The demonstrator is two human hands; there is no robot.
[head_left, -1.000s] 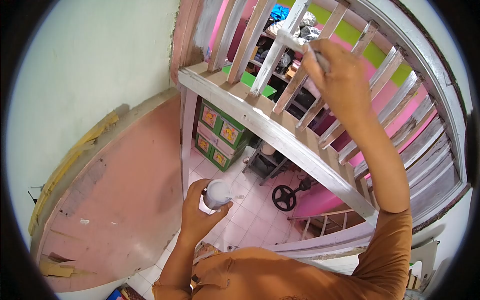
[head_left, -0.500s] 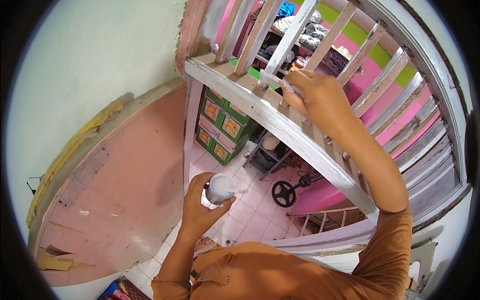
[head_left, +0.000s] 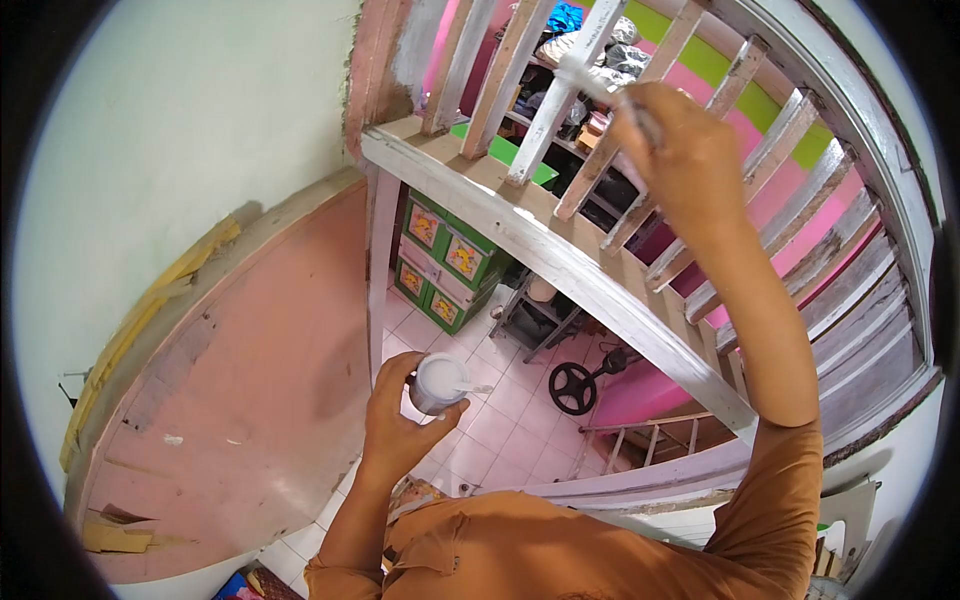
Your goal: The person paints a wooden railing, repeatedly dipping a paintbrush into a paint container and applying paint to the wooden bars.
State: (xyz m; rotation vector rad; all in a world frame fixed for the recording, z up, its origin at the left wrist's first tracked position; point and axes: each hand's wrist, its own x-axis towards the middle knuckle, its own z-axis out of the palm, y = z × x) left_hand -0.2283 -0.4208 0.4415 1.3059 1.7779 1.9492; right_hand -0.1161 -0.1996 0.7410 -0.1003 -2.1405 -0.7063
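Observation:
My left hand (head_left: 400,415) is wrapped round a small cup (head_left: 438,384) of whitish liquid, with a pale stick (head_left: 472,388) lying across its rim. Raised at the upper right, my right hand (head_left: 680,145) grips a brush (head_left: 592,82), blurred by motion. The brush's tip is at a white-coated slat (head_left: 560,100) of the wooden railing, high above its lower end. The slat beside it (head_left: 508,80) on the left shows bare brown wood on its face.
A whitish beam (head_left: 540,245) runs under the slats. Below are a green drawer cabinet (head_left: 445,262), a black steering wheel (head_left: 572,388), a small ladder (head_left: 652,445) and a tiled floor (head_left: 505,425). A pink panel (head_left: 250,400) curves along the left.
Over the last half second my right hand and the brush have moved up along the slat from near its lower end. The left hand still holds the cup, and the view has shifted slightly.

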